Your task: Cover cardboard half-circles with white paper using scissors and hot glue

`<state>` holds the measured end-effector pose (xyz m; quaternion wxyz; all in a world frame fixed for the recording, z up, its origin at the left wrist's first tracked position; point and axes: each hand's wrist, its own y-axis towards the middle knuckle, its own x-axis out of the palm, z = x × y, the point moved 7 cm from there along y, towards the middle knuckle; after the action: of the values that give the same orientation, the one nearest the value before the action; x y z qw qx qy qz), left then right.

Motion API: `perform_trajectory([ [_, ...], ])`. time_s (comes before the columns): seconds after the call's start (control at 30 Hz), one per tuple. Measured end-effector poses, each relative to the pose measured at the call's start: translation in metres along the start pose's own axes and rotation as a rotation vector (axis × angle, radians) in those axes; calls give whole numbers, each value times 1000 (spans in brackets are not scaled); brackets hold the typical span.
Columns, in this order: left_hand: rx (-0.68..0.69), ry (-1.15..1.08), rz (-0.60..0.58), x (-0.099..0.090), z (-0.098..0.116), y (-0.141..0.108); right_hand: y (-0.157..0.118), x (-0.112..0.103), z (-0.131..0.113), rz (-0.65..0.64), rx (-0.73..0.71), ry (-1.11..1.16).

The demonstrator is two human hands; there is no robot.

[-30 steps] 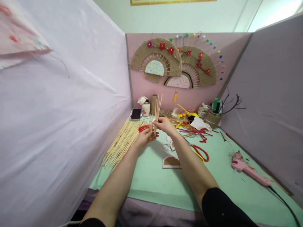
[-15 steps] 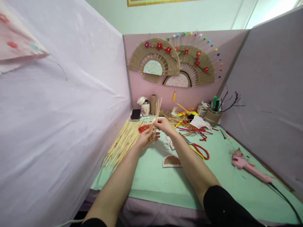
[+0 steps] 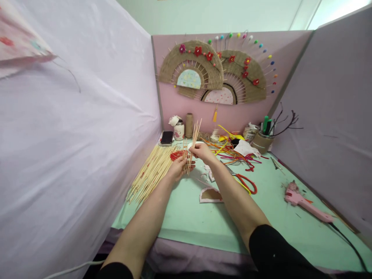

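Note:
Several thin bamboo sticks [image 3: 195, 133] stand nearly upright, pinched between the thumb and fingers of my right hand [image 3: 202, 152]. My left hand [image 3: 178, 168] is just below and to the left. Its thumb presses more sticks [image 3: 185, 149] against the fingers, whose tips reach out behind the right hand's sticks. A large spread of bamboo sticks [image 3: 151, 172] lies on the table left of my left hand. Red coiled material [image 3: 176, 155] rests behind that hand. A half-round piece of brown card with a pink fabric edge [image 3: 210, 195] lies in front, partly covered by my right forearm.
Scissors with red handles [image 3: 247, 184] lie right of my right forearm, and a pink glue gun [image 3: 305, 202] with a cord is farther right. Coloured pipe cleaners [image 3: 236, 159], a phone [image 3: 166, 137], a jar [image 3: 179, 130] and a pen pot [image 3: 261, 142] are at the back. Two decorated fans [image 3: 165, 69] hang on the board.
The sticks in my right hand have fanned apart slightly and lean a little more to the right. My view has tilted down slightly; both hands stay in nearly the same place.

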<state>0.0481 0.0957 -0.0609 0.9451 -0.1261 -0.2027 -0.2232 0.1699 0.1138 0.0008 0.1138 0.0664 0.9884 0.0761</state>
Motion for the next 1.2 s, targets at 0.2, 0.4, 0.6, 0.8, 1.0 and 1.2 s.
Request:
perform_trajectory([
  [0.2, -56, -90, 3, -4, -8, 3, 1, -2, 7, 19, 42, 27],
  [0.4, -118, -110, 35, -7, -14, 6, 3, -2, 6, 36, 51, 63],
  [0.6, -46, -46, 72, -10, -9, 6, 3, -14, -4, 150, 34, 219],
  [0.8, 6, -6, -60, -1, -5, 4, 1, -17, -4, 139, 81, 225],
  [1.0, 20, -25, -107, 5, -2, 0, -2, -13, -5, 108, 91, 132],
  [1.2, 36, -27, -102, 6, 1, -1, -6, 3, -1, -113, 92, 127],
])
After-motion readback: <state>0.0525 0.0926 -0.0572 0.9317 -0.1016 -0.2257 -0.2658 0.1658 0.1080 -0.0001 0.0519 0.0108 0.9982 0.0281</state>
